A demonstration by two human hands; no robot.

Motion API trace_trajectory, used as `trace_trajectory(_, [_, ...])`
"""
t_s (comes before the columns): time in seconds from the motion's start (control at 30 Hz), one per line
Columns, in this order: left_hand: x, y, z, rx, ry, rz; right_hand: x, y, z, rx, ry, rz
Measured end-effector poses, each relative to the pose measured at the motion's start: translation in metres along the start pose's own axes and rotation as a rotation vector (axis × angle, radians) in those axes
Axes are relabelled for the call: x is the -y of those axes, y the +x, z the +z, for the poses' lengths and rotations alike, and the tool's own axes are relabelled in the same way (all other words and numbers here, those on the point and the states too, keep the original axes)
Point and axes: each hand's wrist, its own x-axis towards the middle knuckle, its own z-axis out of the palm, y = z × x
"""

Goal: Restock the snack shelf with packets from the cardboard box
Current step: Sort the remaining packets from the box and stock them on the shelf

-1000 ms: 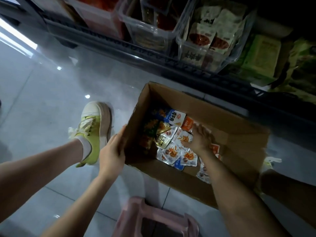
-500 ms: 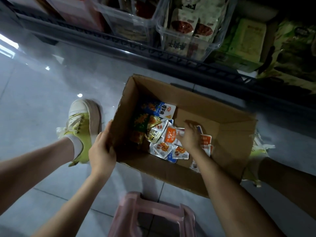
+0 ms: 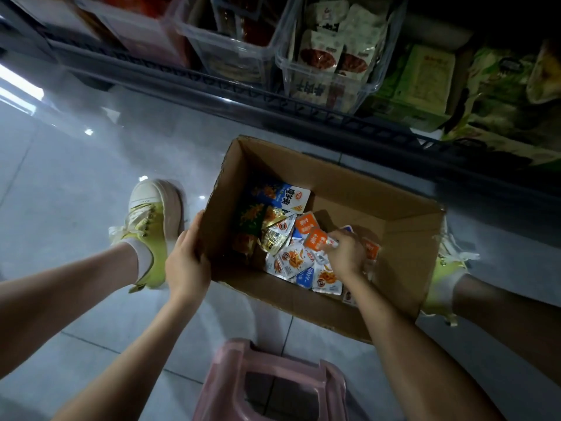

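An open cardboard box (image 3: 406,238) stands on the tiled floor in front of the snack shelf (image 3: 273,95). Several small snack packets (image 3: 291,259) in white, orange and blue lie loose on its bottom. My left hand (image 3: 186,262) grips the box's left wall near the front corner. My right hand (image 3: 346,253) is down inside the box, its fingers curled round a small orange packet (image 3: 315,238) lifted off the pile. Larger blue and green bags (image 3: 273,202) lean in the box's back left corner.
Clear plastic bins (image 3: 331,83) of packets line the low wire shelf, with green boxes (image 3: 425,77) to their right. A pink plastic stool (image 3: 273,384) sits just in front of the box. My yellow shoes (image 3: 148,226) flank the box on the floor.
My right hand has closed on an orange packet and raised it from the pile. My left hand has kept its hold on the box wall. The camera has dipped slightly toward the box.
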Motion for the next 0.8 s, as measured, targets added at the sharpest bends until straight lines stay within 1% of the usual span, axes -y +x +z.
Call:
trace_trajectory(0.07, [-0.003,0.0,-0.001,0.0,-0.009,0.003,0.003,-0.007,-0.012,-0.014,0.032,0.027])
trace_trajectory(0.13, [-0.004,-0.001,-0.003,0.003,0.0,0.021,0.011,-0.013,-0.025,0.007,0.127,0.059])
trace_trajectory(0.27, [-0.002,0.0,-0.003,0.04,0.01,0.038,0.03,-0.025,-0.054,0.118,0.547,0.125])
trace_trajectory(0.33, [-0.003,0.004,-0.006,0.048,0.067,0.066,0.043,-0.036,-0.074,0.173,0.741,0.166])
trace_trajectory(0.4, [-0.011,0.004,-0.012,-0.066,0.158,0.155,0.055,-0.048,-0.088,0.224,0.884,0.204])
trace_trajectory(0.43, [-0.02,0.002,-0.014,-0.135,0.143,0.194,0.06,-0.053,-0.092,0.241,0.933,0.216])
trace_trajectory(0.47, [-0.034,-0.002,-0.017,-0.159,0.088,0.217,0.066,-0.058,-0.096,0.259,0.983,0.231])
trace_trajectory(0.5, [-0.05,-0.008,-0.019,-0.109,-0.007,0.203,0.071,-0.062,-0.096,0.279,1.027,0.245])
trace_trajectory(0.53, [-0.065,-0.014,-0.019,0.01,-0.131,0.137,0.077,-0.065,-0.097,0.306,1.075,0.264])
trace_trajectory(0.6, [-0.088,-0.025,-0.017,0.293,-0.402,-0.069,0.089,-0.071,-0.094,0.357,1.167,0.297])
trace_trajectory(0.63, [-0.094,-0.028,-0.014,0.388,-0.535,-0.164,0.094,-0.074,-0.091,0.371,1.189,0.302])
trace_trajectory(0.67, [-0.096,-0.03,-0.011,0.443,-0.656,-0.237,0.1,-0.078,-0.089,0.383,1.192,0.298])
trace_trajectory(0.73, [-0.09,-0.03,-0.005,0.463,-0.837,-0.319,0.104,-0.084,-0.083,0.426,1.154,0.282])
trace_trajectory(0.8, [-0.08,-0.027,-0.005,0.409,-0.877,-0.353,0.098,-0.086,-0.08,0.486,1.143,0.296])
